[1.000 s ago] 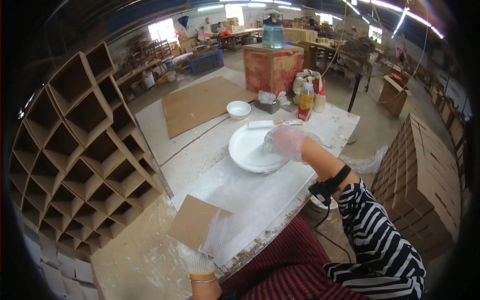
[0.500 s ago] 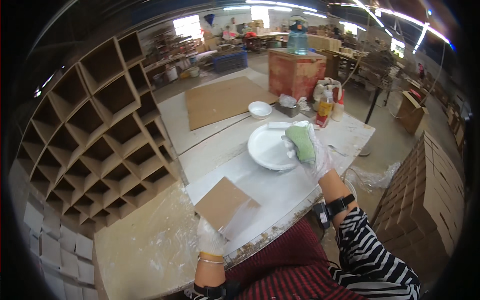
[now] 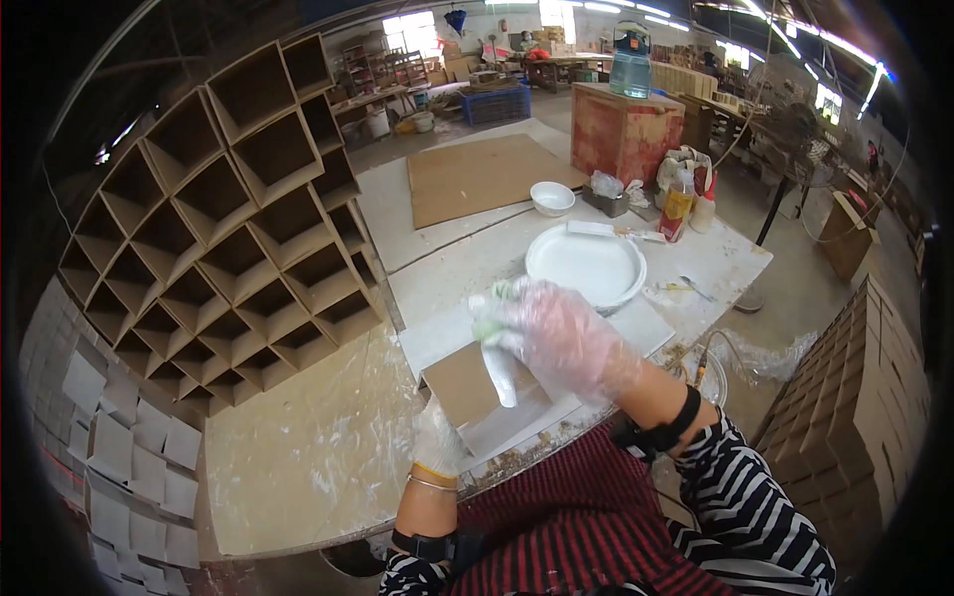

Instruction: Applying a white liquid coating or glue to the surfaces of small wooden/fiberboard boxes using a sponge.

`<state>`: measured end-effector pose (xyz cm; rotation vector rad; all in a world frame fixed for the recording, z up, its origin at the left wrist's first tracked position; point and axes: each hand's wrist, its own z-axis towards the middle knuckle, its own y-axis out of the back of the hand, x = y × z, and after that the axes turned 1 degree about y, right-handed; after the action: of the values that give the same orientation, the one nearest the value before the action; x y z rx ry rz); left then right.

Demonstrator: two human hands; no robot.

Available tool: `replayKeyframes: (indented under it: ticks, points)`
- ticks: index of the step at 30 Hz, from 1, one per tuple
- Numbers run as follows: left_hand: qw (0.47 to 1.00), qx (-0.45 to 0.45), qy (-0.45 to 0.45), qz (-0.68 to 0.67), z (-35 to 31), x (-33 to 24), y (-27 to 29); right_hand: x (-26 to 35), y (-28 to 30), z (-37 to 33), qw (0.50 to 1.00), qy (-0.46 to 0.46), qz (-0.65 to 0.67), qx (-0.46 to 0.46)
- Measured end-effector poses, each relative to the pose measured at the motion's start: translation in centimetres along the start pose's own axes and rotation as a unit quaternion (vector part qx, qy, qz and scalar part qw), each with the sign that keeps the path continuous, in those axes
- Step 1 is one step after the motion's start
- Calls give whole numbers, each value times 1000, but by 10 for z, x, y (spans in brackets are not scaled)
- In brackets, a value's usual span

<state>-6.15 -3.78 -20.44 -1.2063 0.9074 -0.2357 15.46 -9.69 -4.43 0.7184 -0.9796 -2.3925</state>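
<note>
A square brown board (image 3: 460,385) lies low over the near part of the worktable, with a fresh white streak across it. My left hand (image 3: 437,443), in a white knit glove, grips the board's near left edge; its fingertips are partly hidden. Over the board's far right side is my right hand (image 3: 571,333), in a clear plastic glove smeared white. It is closed round a green sponge (image 3: 486,330), mostly covered by the fingers and white paint. Just beyond it sits a round white basin (image 3: 586,260) of white paint, a flat brush (image 3: 594,229) lying across its far rim.
A small white bowl (image 3: 553,198), a bottle (image 3: 676,207) and a red-stained box (image 3: 624,135) bearing a water jug (image 3: 631,65) stand farther back. A large brown sheet (image 3: 487,177) lies behind. Cubby shelving (image 3: 214,214) rises at left; stacked brown lattice panels (image 3: 845,382) stand at right.
My right hand has moved from the basin left and nearer, bringing the sponge onto the board. A white streak now shows there. My left hand stays at the board's edge.
</note>
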Motion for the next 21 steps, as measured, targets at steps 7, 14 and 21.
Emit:
replayKeyframes:
  ticks: [7, 14, 21]
  points:
    - [987, -62, 63, -136, 1, -17, -10, 56, 23, -4, 956, -103, 266, 68]
    - [995, 37, -24, 89, -18, 1, -34, 25, 21, 16, 999, 11, 10, 37]
    - [997, 12, 66, 23, -9, -16, -10, 73, 38, 14, 939, -69, 299, 157]
